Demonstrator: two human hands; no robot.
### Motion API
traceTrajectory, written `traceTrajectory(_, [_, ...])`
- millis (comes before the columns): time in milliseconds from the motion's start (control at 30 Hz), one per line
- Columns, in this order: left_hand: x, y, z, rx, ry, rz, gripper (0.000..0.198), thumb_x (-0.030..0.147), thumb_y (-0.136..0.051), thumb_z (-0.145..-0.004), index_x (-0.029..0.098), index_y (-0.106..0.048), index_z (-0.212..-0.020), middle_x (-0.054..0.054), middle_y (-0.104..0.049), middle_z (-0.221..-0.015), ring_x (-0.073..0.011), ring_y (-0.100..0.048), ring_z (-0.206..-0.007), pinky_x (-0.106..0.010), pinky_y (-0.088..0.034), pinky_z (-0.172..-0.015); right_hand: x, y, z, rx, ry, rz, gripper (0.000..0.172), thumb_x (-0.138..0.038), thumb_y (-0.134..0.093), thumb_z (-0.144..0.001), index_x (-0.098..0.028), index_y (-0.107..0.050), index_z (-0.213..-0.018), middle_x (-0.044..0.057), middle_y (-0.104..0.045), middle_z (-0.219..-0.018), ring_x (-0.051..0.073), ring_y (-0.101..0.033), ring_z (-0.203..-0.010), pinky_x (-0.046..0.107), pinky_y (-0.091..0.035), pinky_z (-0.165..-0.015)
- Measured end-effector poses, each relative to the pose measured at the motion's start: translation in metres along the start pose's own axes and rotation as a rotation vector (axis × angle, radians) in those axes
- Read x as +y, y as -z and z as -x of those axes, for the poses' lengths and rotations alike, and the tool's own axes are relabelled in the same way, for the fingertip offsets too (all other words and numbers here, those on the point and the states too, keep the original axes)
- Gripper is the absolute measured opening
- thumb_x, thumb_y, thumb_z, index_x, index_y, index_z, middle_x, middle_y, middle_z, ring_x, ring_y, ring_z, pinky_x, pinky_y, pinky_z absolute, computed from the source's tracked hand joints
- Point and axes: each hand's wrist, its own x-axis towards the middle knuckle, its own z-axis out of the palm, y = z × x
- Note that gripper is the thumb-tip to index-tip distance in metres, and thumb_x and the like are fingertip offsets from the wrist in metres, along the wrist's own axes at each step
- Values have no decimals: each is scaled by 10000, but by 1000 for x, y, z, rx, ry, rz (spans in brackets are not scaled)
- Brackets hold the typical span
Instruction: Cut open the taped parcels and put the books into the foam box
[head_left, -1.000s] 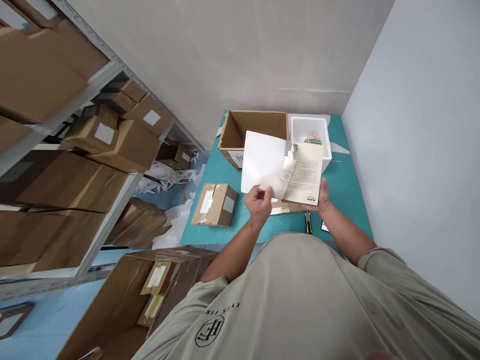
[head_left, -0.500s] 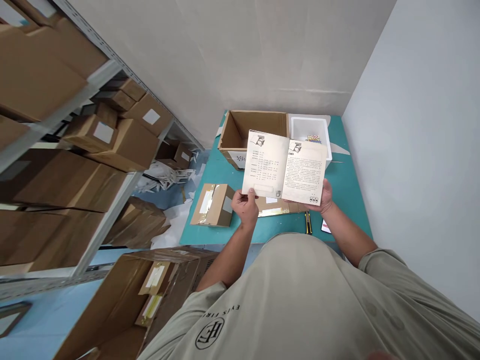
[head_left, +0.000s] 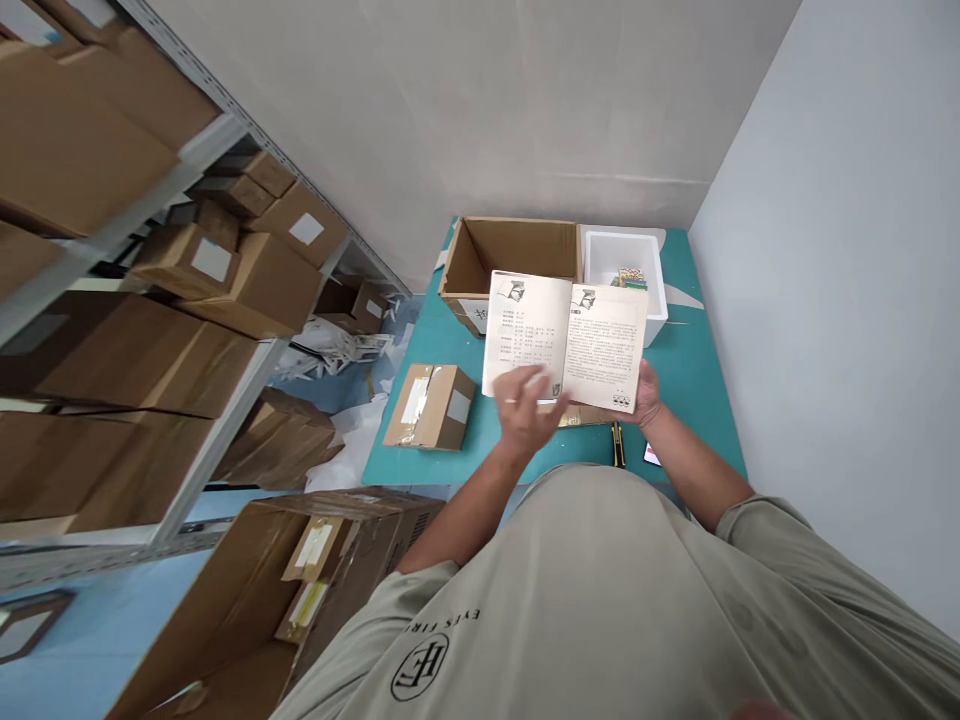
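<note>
An open book (head_left: 606, 340) with printed pages is held up over the table, tilted toward me. My right hand (head_left: 646, 396) grips it at the lower right corner, with the fingers behind it. My left hand (head_left: 525, 408) is in front of the lower left page, slightly blurred, its fingers curved and apart. Whether it touches the paper I cannot tell. Beneath the book lies a flat taped cardboard package (head_left: 592, 414), mostly hidden. A yellow and black box cutter (head_left: 617, 445) lies to its right, and a phone (head_left: 652, 454) is near my right wrist.
A small taped box (head_left: 429, 408) stands at the table's left. Behind the book are a large open carton (head_left: 517, 240) and a white foam box (head_left: 657, 275) with colourful items inside. Shelves of cartons (head_left: 157, 345) line the left side; a big open carton (head_left: 217, 600) stands below.
My left hand has let go of the book's lower left edge and moved right, across the page. The book stays in my right hand, shifted slightly left and down.
</note>
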Motion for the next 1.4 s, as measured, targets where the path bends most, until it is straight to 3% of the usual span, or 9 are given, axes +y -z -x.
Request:
traceTrajectory(133, [34, -22, -8, -445, -290, 91, 463, 700, -855, -1040, 278, -838, -1228, -131, -816, -1216, -302, -774, -1119, -454, -598, -980, 10, 15, -2, 107, -16, 55, 907, -809, -884, -837, -300, -718, -1569, 108, -862, -1401, 375, -751, -1425, 613, -664, -1171])
traceTrajectory(233, [41, -36, -12, -568, -301, 83, 424, 686, -827, -1069, 266, -849, -1128, -117, -805, -1164, -282, -760, -1067, -423, -569, -904, 13, 23, -3, 125, -49, 53, 899, -834, -878, -829, -289, -733, -1530, 99, -880, -1337, 359, -804, -1296, 539, -729, -1027])
traceTrajectory(333, [35, -40, -12, -570, -308, 104, 369, 634, -810, -1100, 268, -852, -1100, -102, -804, -1125, -265, -754, -1029, -413, -554, -880, 14, 28, -4, 94, -65, 23, 876, -821, -851, -868, -278, -722, -1543, 110, -872, -1353, 340, -823, -1186, 497, -746, -895])
traceTrajectory(533, [29, -39, -16, -555, -310, 173, 229, 494, -772, -1151, 284, -861, -1129, -81, -820, -1106, -242, -777, -1007, -405, -577, -894, 15, 32, -5, 39, -71, -16, 918, -831, -808, -902, -278, -662, -1620, 116, -858, -1361, 315, -811, -1137, 449, -741, -816])
traceTrajectory(733, [47, -43, -17, -484, -398, 176, 211, 281, -651, -1163, 279, -845, -1080, -62, -862, -1114, -219, -795, -963, -373, -575, -812, 17, 24, -7, 130, -19, 82, 901, -912, -781, -863, -291, -734, -1514, 119, -823, -1446, 360, -739, -1415, 581, -664, -1169])
traceTrajectory(867, [39, -39, -17, -365, -55, 255, 317, 367, -615, -1198, 259, -821, -983, -53, -842, -917, -184, -763, -778, -322, -580, -708, 10, 12, -7, 76, -37, 50, 871, -857, -841, -826, -295, -738, -1483, 135, -823, -1469, 397, -680, -1524, 687, -588, -1259])
traceTrajectory(1100, [-22, -4, -24, 82, 680, 290, 579, 763, -783, -1031, 252, -645, -798, 15, -691, -656, -167, -692, -584, -295, -555, -597, -16, -8, 0, 35, -13, -13, 804, -543, -768, -833, -302, -657, -1592, 150, -816, -1490, 437, -675, -1528, 870, -518, -1239])
traceTrajectory(1200, [-41, 3, -21, 103, 820, 303, 605, 804, -803, -970, 267, -584, -799, 26, -665, -665, -172, -719, -607, -303, -597, -632, -22, -9, 2, 37, -18, -12, 797, -485, -718, -800, -308, -671, -1575, 137, -818, -1483, 438, -670, -1541, 844, -544, -1228])
traceTrajectory(1400, [-43, 0, -10, 95, 858, 331, 618, 817, -812, -951, 276, -550, -805, 30, -644, -670, -174, -726, -614, -306, -611, -638, -22, -5, -1, 11, -6, -1, 844, -452, -711, -760, -293, -662, -1588, 154, -808, -1515, 462, -642, -1567, 906, -504, -1226])
